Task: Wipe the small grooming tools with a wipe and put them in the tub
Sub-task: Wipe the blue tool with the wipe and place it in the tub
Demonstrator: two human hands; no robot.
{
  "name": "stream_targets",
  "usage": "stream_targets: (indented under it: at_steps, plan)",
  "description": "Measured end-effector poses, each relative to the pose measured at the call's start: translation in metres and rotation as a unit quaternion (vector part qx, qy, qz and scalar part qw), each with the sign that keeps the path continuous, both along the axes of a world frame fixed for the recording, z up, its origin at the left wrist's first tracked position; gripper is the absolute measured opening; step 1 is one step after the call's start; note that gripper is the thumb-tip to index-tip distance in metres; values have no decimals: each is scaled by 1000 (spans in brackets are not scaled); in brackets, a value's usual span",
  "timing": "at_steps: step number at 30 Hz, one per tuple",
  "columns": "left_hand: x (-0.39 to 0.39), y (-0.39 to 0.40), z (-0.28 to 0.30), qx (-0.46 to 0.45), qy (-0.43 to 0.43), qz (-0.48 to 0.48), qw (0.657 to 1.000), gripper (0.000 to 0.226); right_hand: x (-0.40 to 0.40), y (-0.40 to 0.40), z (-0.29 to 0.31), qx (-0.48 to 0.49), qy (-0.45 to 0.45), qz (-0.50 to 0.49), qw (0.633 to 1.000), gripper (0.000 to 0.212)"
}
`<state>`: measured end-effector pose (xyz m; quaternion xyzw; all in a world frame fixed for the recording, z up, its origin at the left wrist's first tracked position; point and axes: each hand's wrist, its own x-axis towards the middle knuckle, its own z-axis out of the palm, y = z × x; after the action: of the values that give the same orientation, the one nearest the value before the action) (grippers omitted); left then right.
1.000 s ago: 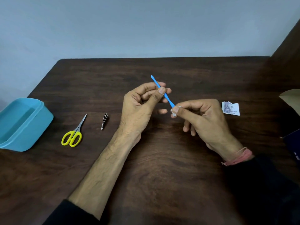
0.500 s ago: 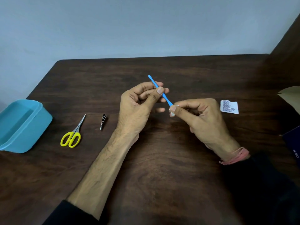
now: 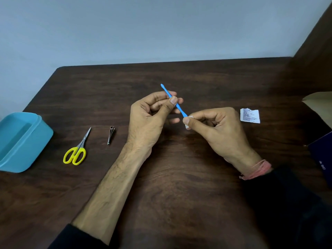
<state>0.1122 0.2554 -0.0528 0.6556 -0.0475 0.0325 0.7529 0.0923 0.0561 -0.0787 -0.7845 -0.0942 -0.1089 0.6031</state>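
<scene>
My left hand (image 3: 150, 119) pinches a thin blue stick tool (image 3: 166, 90) between thumb and fingers above the table's middle, its far tip pointing up and away. My right hand (image 3: 215, 128) pinches a small white wipe (image 3: 187, 125) around the tool's near end. A blue tub (image 3: 38, 133) sits open at the left edge. Yellow-handled scissors (image 3: 76, 151) and a small metal nail clipper (image 3: 111, 134) lie between the tub and my left arm.
A torn white wipe sachet (image 3: 250, 115) lies right of my right hand. A tan cardboard corner (image 3: 319, 103) and a dark blue object (image 3: 321, 155) sit at the right edge. The dark wooden table (image 3: 170, 186) meets a pale wall behind.
Both hands keep the same hold on the blue tool and the wipe; they have shifted only slightly with the camera's small move.
</scene>
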Motion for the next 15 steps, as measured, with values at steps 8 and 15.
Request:
stream_targets:
  at_steps: [8, 15]
  plan:
    - [0, 1, 1, 15, -34, -3, 999, 17, 0, 1, 2, -7, 3, 23, 1000, 4]
    - [-2, -5, -1, -19, 8, 29, 999, 16, -4, 2, 6, -35, 1, -12, 999, 9]
